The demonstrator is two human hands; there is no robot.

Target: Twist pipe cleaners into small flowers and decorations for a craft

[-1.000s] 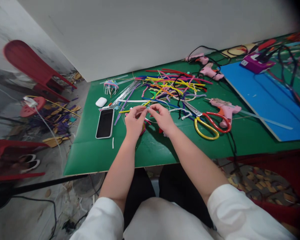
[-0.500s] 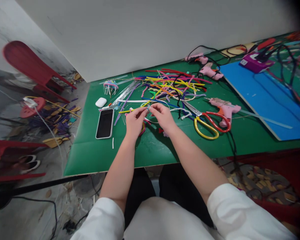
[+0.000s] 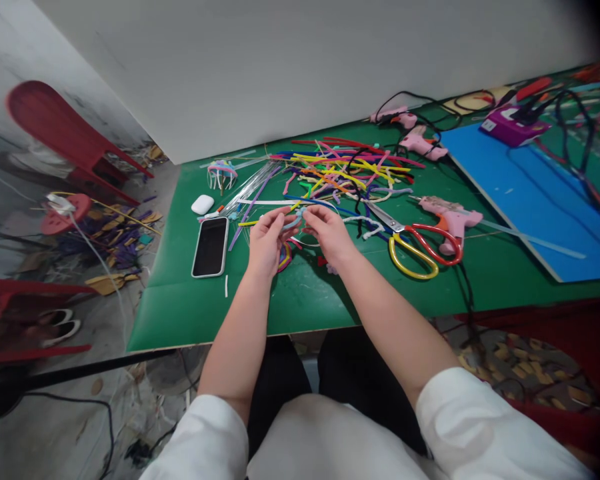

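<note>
Two hands [image 3: 266, 239] well inside table edge [image 3: 173, 344]

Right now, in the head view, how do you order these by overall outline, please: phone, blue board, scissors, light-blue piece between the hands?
1. Blue board
2. Scissors
3. Phone
4. Light-blue piece, partly hidden; its visible part looks smallest

The bare left forearm [image 3: 237, 320] points to one o'clock, the bare right forearm [image 3: 385, 307] to eleven; left hand [image 3: 267, 237] and right hand [image 3: 330, 235] pinch side by side.
</note>
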